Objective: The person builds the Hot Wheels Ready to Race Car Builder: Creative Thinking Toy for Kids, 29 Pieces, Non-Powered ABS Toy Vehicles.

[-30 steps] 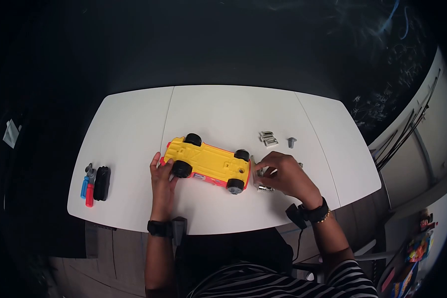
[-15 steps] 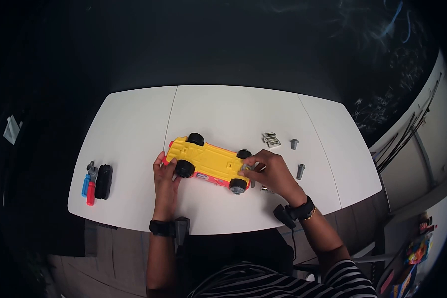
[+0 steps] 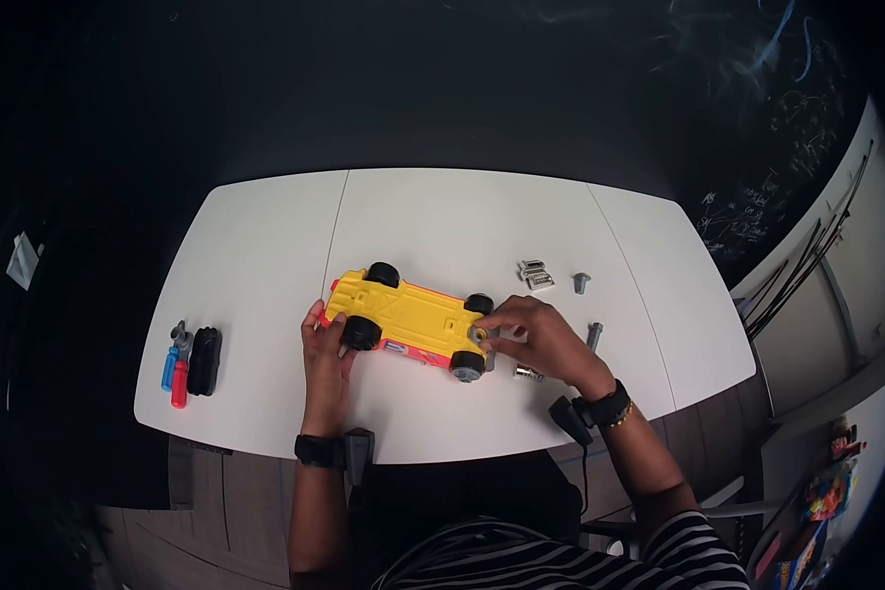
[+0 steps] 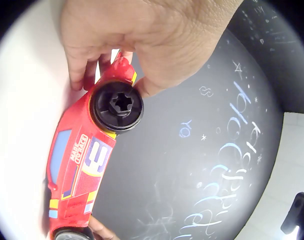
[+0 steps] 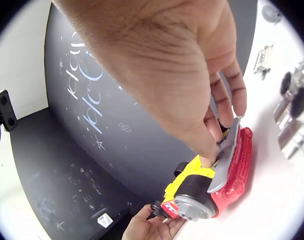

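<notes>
A red toy car with a yellow underside (image 3: pixel 403 310) lies upside down on the white table. My left hand (image 3: pixel 326 364) holds its left end; in the left wrist view the thumb of that hand (image 4: pixel 142 35) lies beside a black wheel (image 4: pixel 118 107). At the car's right end, my right hand (image 3: pixel 541 339) pinches a grey part against the underside. The right wrist view shows this flat grey part (image 5: pixel 227 160) under the fingers and thumb of the hand (image 5: pixel 177 75), along the red end of the car (image 5: pixel 239 167). How it is seated cannot be told.
Silver pieces (image 3: pixel 535 275) and a grey bolt (image 3: pixel 581 283) lie behind my right hand, a longer bolt (image 3: pixel 595 335) to its right. Another silver piece (image 3: pixel 529 374) is near the car. Red (image 3: pixel 179 384) and blue tools and a black case (image 3: pixel 205 361) lie far left.
My right hand has moved left from beside the car onto its underside with the grey part, uncovering the longer bolt. My left hand has kept its hold.
</notes>
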The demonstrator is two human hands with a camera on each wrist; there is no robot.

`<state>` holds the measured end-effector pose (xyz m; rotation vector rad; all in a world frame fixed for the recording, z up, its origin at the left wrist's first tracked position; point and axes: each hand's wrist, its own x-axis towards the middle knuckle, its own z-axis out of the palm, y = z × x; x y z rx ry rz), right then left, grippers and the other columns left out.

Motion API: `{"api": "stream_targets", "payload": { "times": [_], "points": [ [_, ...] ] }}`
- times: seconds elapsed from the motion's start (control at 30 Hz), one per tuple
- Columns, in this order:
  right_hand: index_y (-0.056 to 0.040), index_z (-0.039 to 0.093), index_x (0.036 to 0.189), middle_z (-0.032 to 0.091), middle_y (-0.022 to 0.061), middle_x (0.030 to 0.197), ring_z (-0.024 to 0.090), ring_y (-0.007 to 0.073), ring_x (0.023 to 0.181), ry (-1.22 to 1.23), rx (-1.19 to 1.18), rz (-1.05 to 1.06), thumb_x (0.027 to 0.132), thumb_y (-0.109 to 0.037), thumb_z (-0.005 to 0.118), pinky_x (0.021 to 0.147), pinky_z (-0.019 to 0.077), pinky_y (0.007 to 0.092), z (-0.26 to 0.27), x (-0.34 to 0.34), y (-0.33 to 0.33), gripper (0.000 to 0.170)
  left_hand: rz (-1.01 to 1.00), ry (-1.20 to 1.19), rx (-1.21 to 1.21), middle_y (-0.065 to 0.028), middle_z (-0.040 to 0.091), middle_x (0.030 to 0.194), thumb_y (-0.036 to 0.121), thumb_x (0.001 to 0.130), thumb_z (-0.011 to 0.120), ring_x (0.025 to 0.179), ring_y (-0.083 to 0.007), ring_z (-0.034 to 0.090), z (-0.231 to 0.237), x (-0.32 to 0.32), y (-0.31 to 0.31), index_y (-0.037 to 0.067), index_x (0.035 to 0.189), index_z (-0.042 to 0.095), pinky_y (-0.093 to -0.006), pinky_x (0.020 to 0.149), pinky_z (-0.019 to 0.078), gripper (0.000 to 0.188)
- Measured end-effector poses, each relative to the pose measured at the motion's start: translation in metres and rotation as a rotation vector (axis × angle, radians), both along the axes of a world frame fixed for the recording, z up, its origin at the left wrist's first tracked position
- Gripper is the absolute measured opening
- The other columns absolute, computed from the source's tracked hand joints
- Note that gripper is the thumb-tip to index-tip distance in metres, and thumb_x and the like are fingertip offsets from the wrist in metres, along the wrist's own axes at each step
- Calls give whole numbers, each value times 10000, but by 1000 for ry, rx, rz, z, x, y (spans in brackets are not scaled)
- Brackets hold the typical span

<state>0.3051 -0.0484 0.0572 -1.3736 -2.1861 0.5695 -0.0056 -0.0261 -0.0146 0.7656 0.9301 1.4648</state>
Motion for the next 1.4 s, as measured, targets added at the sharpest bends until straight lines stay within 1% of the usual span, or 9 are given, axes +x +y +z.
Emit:
{"api": "stream_targets", "payload": {
  "times": [0.4, 0.5, 0.67, 0.73, 0.8, 0.93, 1.1, 1.2, 1.4],
  "points": [
    [-192, 768, 1278, 668, 61, 1015, 631, 215, 937, -56, 107, 57, 915, -123, 802, 825, 539, 344, -3, 5, -6, 371, 9, 3, -13, -170, 534, 1437, 226, 1068, 598, 1314, -238, 578, 0, 0, 1, 68, 1592, 258, -415, 1097, 511, 645],
    [-201, 758, 1298, 657, 62, 1013, 629, 201, 943, 36, 46, 20, 930, -97, 782, 832, 551, 343, 3, 12, -9, 383, -10, -37, -21, -128, 544, 1431, 269, 1053, 659, 1340, -224, 553, -4, -2, 2, 122, 1559, 319, -417, 1128, 469, 627],
    [-150, 758, 1252, 671, 66, 1040, 668, 176, 934, 120, 146, -232, 956, -48, 745, 805, 582, 315, 23, 56, 2, 313, -13, -23, -37, -134, 536, 1444, 256, 1054, 647, 1331, -225, 557, 1, -1, -2, 113, 1560, 321, -416, 1116, 474, 619],
    [-125, 763, 1211, 692, 109, 1068, 695, 215, 859, 60, 248, -337, 947, -63, 745, 754, 599, 324, 29, 85, 4, 272, -16, -3, -23, -145, 534, 1442, 251, 1067, 611, 1319, -231, 565, 1, 1, -1, 103, 1579, 298, -421, 1093, 489, 618],
    [-117, 759, 1204, 704, 111, 1084, 718, 216, 873, 29, 271, -367, 936, -70, 755, 789, 610, 332, 32, 110, 2, 272, -14, 16, -7, -157, 532, 1440, 246, 1080, 575, 1308, -236, 574, 1, 2, 0, 93, 1598, 276, -427, 1071, 505, 617],
    [-107, 744, 1224, 718, 120, 1124, 734, 234, 890, -87, 99, -454, 929, -105, 763, 806, 613, 346, 27, 143, -6, 295, 0, -2, -10, -164, 531, 1440, 245, 1082, 579, 1309, -241, 569, 0, 1, 0, 83, 1600, 278, -432, 1070, 500, 620],
    [-125, 729, 1258, 730, 121, 1149, 723, 309, 997, -370, -179, -570, 895, -294, 808, 907, 573, 413, 17, 163, -9, 408, 3, -18, -12, -165, 529, 1445, 247, 1079, 595, 1298, -241, 577, -5, -1, 3, 75, 1603, 270, -425, 1057, 507, 640],
    [-125, 732, 1251, 739, 122, 1136, 708, 320, 1065, -280, -61, -585, 876, -343, 818, 939, 557, 421, 3, 163, 10, 443, 8, -9, -16, -165, 535, 1442, 239, 1083, 588, 1288, -236, 588, -3, 0, 2, 76, 1600, 272, -427, 1051, 520, 628],
    [-107, 735, 1219, 743, 138, 1102, 708, 324, 1048, -372, -157, -529, 852, -374, 832, 918, 557, 418, -27, 164, 71, 463, 22, -8, -33, -155, 553, 1434, 228, 1085, 579, 1275, -232, 602, -1, 0, 2, 82, 1595, 281, -410, 1051, 521, 608]
  ]
}}
